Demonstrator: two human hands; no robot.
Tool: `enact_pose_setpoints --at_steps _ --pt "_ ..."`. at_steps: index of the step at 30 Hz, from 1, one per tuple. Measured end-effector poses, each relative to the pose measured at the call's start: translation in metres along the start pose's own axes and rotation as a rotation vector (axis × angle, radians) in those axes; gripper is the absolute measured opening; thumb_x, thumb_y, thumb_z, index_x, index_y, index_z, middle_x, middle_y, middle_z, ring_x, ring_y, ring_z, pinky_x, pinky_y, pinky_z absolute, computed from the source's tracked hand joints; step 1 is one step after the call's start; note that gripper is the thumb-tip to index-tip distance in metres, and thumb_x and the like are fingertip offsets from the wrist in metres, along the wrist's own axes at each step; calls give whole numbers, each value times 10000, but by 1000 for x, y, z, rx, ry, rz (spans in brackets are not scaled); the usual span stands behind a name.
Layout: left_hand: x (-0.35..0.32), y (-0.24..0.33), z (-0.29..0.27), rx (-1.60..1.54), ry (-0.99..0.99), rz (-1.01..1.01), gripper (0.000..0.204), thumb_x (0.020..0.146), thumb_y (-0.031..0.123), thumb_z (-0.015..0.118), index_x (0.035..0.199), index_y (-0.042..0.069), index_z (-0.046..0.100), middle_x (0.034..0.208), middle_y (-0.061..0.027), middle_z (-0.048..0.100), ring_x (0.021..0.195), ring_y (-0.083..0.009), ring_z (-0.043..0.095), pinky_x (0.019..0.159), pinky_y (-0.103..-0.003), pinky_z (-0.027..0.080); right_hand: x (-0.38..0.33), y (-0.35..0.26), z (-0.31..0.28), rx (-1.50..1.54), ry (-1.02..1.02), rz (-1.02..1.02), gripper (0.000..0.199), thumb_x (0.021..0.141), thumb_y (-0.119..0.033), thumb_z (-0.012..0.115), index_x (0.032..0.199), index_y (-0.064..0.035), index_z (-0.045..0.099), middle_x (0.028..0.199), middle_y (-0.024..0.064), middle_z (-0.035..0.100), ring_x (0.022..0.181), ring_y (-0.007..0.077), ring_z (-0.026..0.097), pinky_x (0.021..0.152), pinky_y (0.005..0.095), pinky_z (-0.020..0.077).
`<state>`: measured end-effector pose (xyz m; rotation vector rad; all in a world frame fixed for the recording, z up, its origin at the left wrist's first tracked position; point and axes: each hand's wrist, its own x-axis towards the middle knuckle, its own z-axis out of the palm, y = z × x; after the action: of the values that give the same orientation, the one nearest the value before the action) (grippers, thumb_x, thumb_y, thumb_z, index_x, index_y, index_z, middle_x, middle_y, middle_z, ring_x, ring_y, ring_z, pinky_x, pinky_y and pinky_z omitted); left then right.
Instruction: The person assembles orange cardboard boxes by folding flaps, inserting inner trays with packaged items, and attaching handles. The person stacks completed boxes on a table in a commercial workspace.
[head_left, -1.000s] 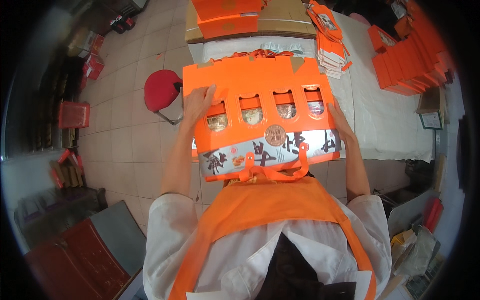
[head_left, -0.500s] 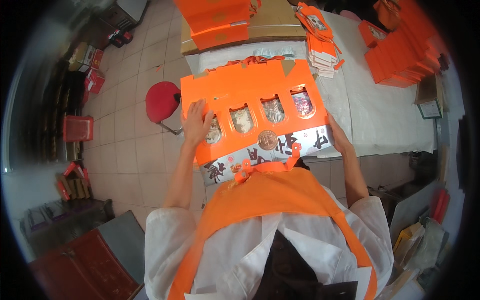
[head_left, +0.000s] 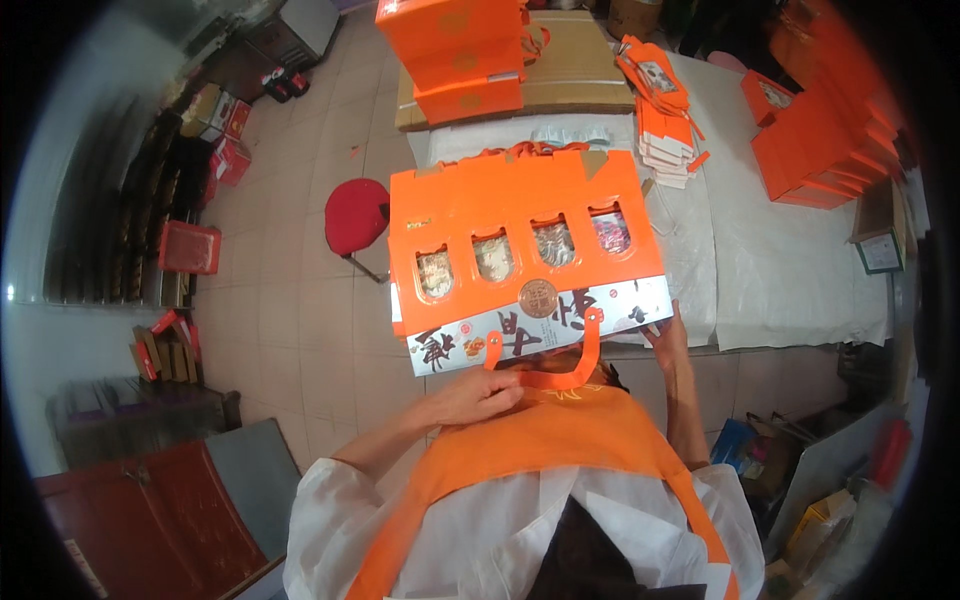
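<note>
Beyond stood a pale-sheeted table (head_left: 800, 275); the orange box (head_left: 515, 210), long axis crosswise, was just ahead of the parted hands; the left hand (head_left: 480, 397) curled on its strap (head_left: 588, 362); the right hand (head_left: 672, 342) touched its near right corner, grip unclear.

- Box (head_left: 515, 197): bright orange, glossy.
- Band (head_left: 632, 302) on the box: silvery white with bold black brush lettering and small red marks.
- Seal (head_left: 539, 298): round, coppery brown, finely patterned.
- Windows (head_left: 611, 231): mottled cream at the far left, then off-white, streaky grey, and pink-purple at the far right.
- Handle (head_left: 592, 352): plain orange.
- Apron (head_left: 540, 430): softer orange with a yellow design at the top.
- Shirt (head_left: 345, 510): plain white.
- Stool (head_left: 355, 216): deep red seat.
- Floor (head_left: 300, 335): pale beige, squared by darker tile lines.
- Cardboard (head_left: 580, 62): tan.
- Table cover (head_left: 785, 275): whitish.
</note>
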<state>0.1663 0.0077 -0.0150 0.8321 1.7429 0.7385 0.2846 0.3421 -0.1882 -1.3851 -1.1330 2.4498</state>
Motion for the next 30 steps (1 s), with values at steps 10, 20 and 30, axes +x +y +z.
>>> enact_pose_setpoints --at_steps 10,20,30 --pt "12 -9 32 1045 221 450 295 788 68 498 1077 7 506 846 -63 571 708 -230 572 929 -403 347 -7 35 -5 149 179 -78 301 909 -385 406 1078 -156 506 1109 -36 516 1044 98 441 879 378 330" --pt "6 83 -64 -229 573 189 199 830 201 584 824 8 535 637 2 465 618 -58 469 542 -222 406 -46 89 39 -158 -114 219 566 781 -341 670 1266 -197 417 968 -24 538 800 140 529 645 284 434" --pt "40 182 -183 -825 710 700 160 797 125 627 763 32 501 552 28 378 495 -75 371 566 -248 426 -86 -54 137 239 -392 -192 229 922 -324 466 975 -120 557 954 7 539 908 121 498 747 320 430"
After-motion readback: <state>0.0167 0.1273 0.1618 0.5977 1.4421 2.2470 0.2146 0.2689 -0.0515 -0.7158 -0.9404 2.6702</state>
